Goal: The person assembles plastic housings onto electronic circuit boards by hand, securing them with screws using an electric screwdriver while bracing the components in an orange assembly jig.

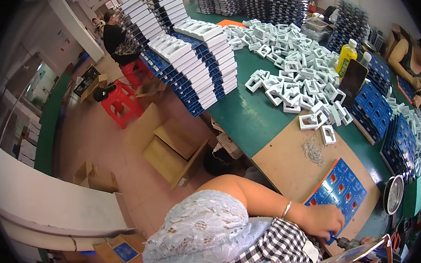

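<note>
My left hand, with a bracelet at the wrist, is closed at the near edge of a blue panel with red square patches. A small blue piece shows at its fingertips; its kind is unclear. Pointing at this piece is the metal nose of a power screwdriver. Only a little of my right hand appears behind it, wrapped round the tool and partly covered by an eyeglass rim. The panel lies over an orange sheet on a brown board. A pile of small screws lies beyond the panel.
White plastic frames are heaped across the green table. Tall stacks of blue panels and white frames stand at its left edge. A round metal dish, yellow bottle and phone are rightward. A co-worker sits opposite.
</note>
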Tool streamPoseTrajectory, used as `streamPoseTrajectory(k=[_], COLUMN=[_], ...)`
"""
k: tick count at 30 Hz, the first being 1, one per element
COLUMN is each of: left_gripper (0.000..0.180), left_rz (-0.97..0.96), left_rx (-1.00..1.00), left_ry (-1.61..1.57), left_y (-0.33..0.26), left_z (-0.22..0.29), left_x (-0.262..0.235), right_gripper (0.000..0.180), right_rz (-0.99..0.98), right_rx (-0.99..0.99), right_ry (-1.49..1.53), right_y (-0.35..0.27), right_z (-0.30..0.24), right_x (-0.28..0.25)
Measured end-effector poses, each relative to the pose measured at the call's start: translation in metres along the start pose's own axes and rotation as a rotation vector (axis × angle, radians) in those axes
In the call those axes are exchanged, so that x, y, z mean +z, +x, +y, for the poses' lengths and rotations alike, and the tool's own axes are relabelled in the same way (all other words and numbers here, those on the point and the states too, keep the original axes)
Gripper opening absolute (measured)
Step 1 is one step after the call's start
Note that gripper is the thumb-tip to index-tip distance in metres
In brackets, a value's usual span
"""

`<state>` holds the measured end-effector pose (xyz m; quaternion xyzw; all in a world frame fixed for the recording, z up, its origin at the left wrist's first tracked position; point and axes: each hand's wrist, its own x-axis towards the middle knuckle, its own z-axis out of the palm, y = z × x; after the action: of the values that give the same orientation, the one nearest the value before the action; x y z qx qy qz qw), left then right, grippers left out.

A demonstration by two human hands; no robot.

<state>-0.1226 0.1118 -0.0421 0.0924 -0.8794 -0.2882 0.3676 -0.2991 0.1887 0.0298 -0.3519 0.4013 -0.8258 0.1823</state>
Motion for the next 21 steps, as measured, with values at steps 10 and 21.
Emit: streamPoseTrajectory(k=[10,21], left_gripper=[0.018,0.009], left_rz=[0.068,0.115], left_rx=[-0.510,-0.587], left_ry=[0.777,0.630], left_y=[-0.037,-0.035], left_z=[-0.086,-0.089], left_x=[-0.116,-0.124], right_gripper=[0.030,0.036], right_rz=[0.020,-0.004], right_rx=[-0.227,0.081], right_ry=[-0.247,0.130], right_y=[0.004,0.005], right_z=[-0.004,-0.003], right_x=[-0.008,-0.048])
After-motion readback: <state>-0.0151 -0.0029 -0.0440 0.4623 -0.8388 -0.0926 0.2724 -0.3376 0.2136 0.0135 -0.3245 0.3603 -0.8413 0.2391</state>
